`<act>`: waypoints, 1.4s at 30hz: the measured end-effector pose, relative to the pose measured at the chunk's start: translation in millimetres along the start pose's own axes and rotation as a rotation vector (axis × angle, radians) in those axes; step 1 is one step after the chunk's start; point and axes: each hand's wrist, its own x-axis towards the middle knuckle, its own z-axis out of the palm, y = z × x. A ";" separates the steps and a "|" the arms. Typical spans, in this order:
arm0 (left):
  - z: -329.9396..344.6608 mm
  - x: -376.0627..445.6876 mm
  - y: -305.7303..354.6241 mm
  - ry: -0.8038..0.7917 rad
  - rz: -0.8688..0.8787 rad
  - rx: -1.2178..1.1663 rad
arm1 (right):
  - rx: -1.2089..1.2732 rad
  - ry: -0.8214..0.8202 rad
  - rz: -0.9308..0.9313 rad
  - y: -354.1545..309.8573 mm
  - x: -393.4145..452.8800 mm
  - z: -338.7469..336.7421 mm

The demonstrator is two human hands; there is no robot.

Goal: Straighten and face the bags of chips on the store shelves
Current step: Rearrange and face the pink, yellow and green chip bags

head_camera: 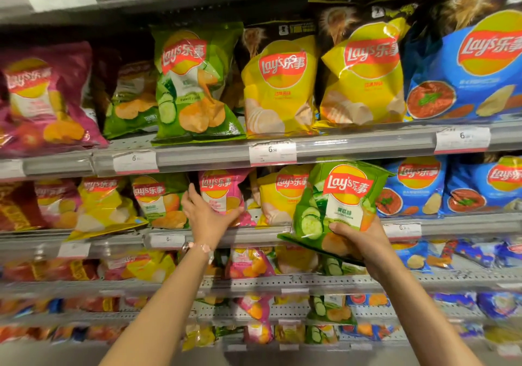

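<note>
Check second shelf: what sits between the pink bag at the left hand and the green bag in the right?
Head view: a yellow bag stands between the pink bag and the green bag.

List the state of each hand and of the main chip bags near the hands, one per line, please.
Left hand: open, fingers against the pink bag.
Right hand: grips the green cucumber bag at its lower edge.
Green cucumber bag: off the shelf, held up, front facing out, tilted.
Pink bag: on the second shelf, upright, front facing out.
Yellow bag: on the second shelf, partly hidden behind the cucumber bag.
</note>
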 end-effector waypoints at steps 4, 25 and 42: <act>3.1 20.7 -15.8 -0.180 -0.077 0.007 | -0.034 0.014 0.049 4.4 -1.7 -2.2; -16.6 -7.6 -8.5 -0.013 0.072 -0.271 | -0.289 0.102 0.034 10.0 11.5 17.3; -95.1 -62.9 -68.7 0.009 0.026 -0.310 | -0.458 0.004 -0.149 13.4 7.2 105.6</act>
